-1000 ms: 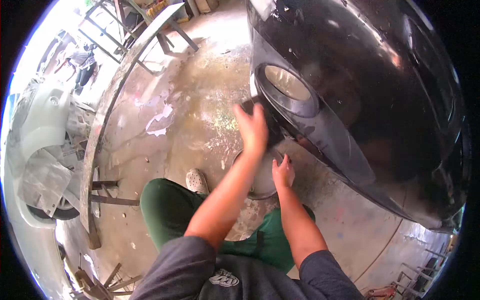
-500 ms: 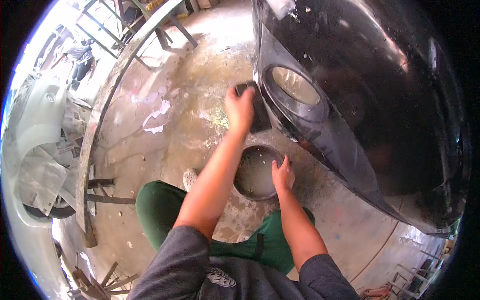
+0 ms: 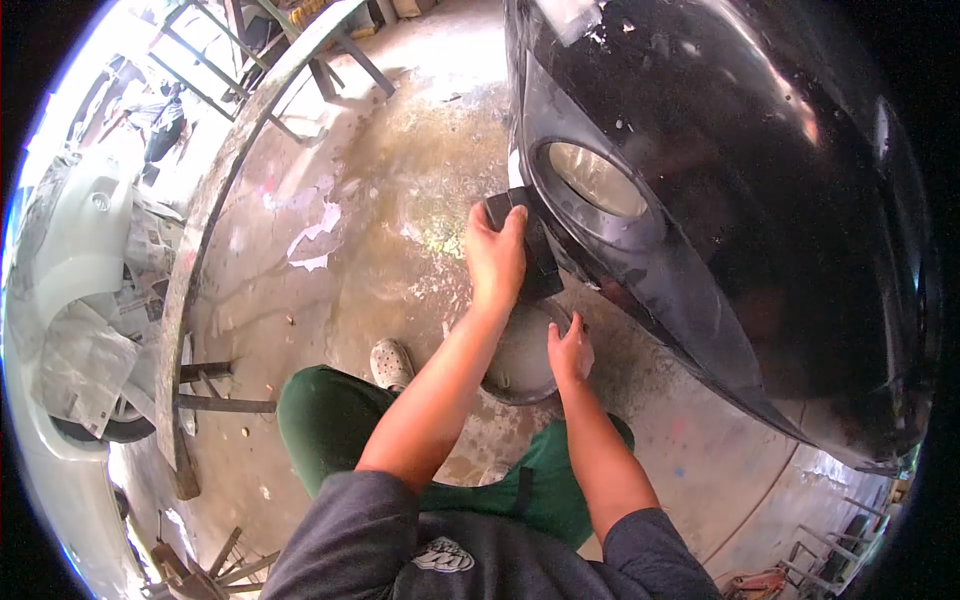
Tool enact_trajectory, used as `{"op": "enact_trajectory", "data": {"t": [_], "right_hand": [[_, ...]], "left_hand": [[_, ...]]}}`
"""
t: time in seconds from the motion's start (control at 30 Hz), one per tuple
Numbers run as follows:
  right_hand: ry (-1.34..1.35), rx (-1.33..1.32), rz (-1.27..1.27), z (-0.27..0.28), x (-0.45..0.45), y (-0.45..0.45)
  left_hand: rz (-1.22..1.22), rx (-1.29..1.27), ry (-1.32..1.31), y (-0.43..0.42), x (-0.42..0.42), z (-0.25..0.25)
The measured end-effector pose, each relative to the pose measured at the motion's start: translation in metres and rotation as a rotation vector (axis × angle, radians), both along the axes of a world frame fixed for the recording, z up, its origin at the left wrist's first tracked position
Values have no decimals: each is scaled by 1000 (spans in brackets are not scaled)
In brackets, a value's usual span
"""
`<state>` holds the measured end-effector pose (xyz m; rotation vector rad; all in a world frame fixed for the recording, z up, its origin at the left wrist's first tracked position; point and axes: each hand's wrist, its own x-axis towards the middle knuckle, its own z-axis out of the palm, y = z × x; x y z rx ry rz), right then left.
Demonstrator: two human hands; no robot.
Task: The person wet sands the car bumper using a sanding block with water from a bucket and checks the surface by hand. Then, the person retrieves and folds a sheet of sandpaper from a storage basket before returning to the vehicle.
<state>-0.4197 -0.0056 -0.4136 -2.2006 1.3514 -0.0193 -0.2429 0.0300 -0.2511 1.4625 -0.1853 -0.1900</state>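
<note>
My left hand [image 3: 497, 258] is closed on a dark rectangular sanding block [image 3: 535, 255], thumb on top and the other fingers mostly hidden. The block is against or very near the lower edge of a large black car bumper [image 3: 720, 190], beside its oval opening [image 3: 598, 180]; I cannot tell whether they touch. Below it, a round dark basin [image 3: 520, 395] of cloudy water stands on the floor between my feet, partly covered by my left forearm and the block. My right hand [image 3: 570, 352] grips the basin's right rim, thumb toward the inside.
A long narrow wooden bench [image 3: 215, 190] curves along the left. Beyond it lies a pale car body part [image 3: 90, 220] with paper and plastic sheeting. Metal racks [image 3: 840, 545] stand at lower right. The concrete floor [image 3: 350, 200] is wet and stained.
My left hand has moved down and slightly right with the sanding block, along the bumper's edge and over the basin's upper part. My right hand stays at the basin's rim.
</note>
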Motion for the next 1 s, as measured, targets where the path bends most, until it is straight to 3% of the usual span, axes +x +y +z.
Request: {"op": "enact_trajectory", "data": {"t": [0.13, 0.17, 0.3, 0.4, 0.47, 0.53, 0.63, 0.67, 0.73, 0.8, 0.93, 1.0], "right_hand": [[10, 2, -10, -5, -1, 0], [0, -2, -14, -5, -3, 1], [-1, 7, -29, -3, 0, -1], [-39, -26, -13, -11, -1, -3], [-42, -13, -17, -10, -2, 0], [-39, -35, -8, -9, -4, 4], [-25, -15, -15, -4, 0, 0], [-16, 5, -23, -3, 1, 0], [9, 7, -11, -1, 1, 2], [17, -5, -2, -2, 1, 5], [16, -35, -7, -5, -1, 2], [22, -25, -1, -6, 5, 3]], "left_hand": [[-68, -49, 50, -10, 49, 7], [-24, 18, 31, -11, 48, 21], [48, -9, -21, -4, -2, -6], [-101, 20, 5, -2, 36, -3], [-263, 100, 114, -4, 77, 26], [-285, 183, -32, -14, 103, 18], [-300, 109, -10, 8, 64, 17], [-204, 216, -73, 9, 57, 4], [-260, 235, -8, 5, 70, 1], [-257, 263, -138, -12, 104, 3], [-320, 143, 12, -9, 97, 9], [-212, 87, -74, 2, 65, 0]]}}
